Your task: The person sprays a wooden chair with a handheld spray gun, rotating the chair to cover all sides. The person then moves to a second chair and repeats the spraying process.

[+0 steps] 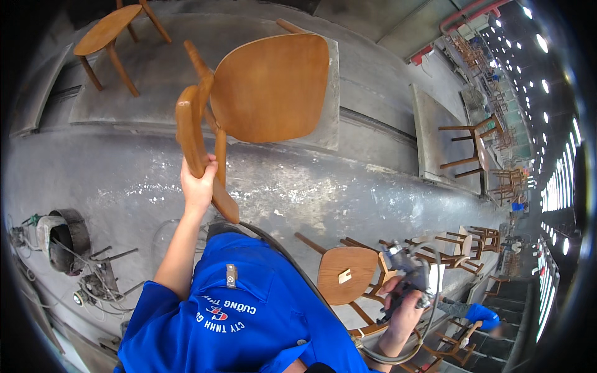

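In the head view a wooden chair (270, 87) with an orange-brown finish stands tilted at the edge of a low grey platform (326, 133). My left hand (199, 183) is closed round its curved backrest, thumb on top. Out to the right, my right hand (404, 306) grips a metal spray gun (407, 267), held away from the chair. A hose (435, 280) loops from the gun down past my right wrist. The gun is slightly blurred, and its trigger cannot be made out.
Another wooden chair (109, 28) stands at the far left. Spray equipment with a dark pot (78, 242) sits on the floor at left. Several chairs (348, 273) line the right side, where a co-worker in blue (482, 316) bends. A second platform (435, 124) bears an overturned chair (479, 152).
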{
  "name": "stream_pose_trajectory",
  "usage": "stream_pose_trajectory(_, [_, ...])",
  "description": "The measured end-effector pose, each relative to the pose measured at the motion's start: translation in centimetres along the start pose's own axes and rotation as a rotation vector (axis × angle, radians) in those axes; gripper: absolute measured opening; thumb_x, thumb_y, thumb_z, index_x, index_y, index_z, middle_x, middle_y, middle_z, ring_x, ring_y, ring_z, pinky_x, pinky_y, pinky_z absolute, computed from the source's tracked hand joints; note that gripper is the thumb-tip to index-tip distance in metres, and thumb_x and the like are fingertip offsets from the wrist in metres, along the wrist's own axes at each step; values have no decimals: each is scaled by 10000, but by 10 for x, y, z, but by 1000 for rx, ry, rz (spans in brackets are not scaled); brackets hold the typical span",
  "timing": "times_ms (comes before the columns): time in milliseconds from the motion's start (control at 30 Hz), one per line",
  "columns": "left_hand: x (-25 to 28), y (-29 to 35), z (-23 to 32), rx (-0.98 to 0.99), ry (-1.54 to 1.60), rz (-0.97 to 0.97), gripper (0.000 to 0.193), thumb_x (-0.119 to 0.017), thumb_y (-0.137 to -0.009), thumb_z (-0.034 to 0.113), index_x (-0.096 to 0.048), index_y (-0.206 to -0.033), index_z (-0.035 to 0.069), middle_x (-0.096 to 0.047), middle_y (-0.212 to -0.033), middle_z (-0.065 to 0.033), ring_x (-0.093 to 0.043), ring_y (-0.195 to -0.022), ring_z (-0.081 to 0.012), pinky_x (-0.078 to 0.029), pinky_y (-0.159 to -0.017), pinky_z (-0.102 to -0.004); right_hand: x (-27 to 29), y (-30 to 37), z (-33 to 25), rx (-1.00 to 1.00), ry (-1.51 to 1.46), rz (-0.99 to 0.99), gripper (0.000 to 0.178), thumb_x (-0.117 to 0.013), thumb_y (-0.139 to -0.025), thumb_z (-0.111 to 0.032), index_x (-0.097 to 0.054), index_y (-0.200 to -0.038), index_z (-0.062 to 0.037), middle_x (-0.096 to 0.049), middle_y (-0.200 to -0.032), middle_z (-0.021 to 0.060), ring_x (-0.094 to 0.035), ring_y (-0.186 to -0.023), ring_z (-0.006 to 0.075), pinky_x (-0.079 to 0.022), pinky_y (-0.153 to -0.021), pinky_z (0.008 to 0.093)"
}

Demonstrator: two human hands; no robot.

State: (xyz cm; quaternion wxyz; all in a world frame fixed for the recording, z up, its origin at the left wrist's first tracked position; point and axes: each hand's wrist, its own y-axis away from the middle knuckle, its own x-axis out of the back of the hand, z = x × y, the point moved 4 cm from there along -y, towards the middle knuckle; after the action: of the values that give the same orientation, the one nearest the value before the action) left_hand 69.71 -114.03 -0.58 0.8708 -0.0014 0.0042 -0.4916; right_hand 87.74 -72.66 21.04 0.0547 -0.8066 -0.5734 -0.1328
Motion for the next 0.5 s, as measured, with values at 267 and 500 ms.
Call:
stream_pose_trajectory(267, [-9, 3, 3, 19, -1, -17, 318, -661, -869, 28, -561, -1171, 29, -676, -978, -52, -657, -907, -142, -530, -828, -314, 7, -4, -7, 91, -111, -51, 939, -544, -785, -825, -535, -1154, 39, -594, -753, 104, -571, -563, 192, -454, -510, 278])
stream_pose_trajectory(500, [-14, 5, 12, 0, -14, -11, 293, -663, -871, 40, -556, -1144, 33, -678, -965, -45, -660, -888, -145, -535, -815, -317, 1, -11, -13, -97, 66, -112, 669, -543, -970, -589, -528, -1182, 46, -637, -809, 129, -633, -679, 165, -381, -454, 208])
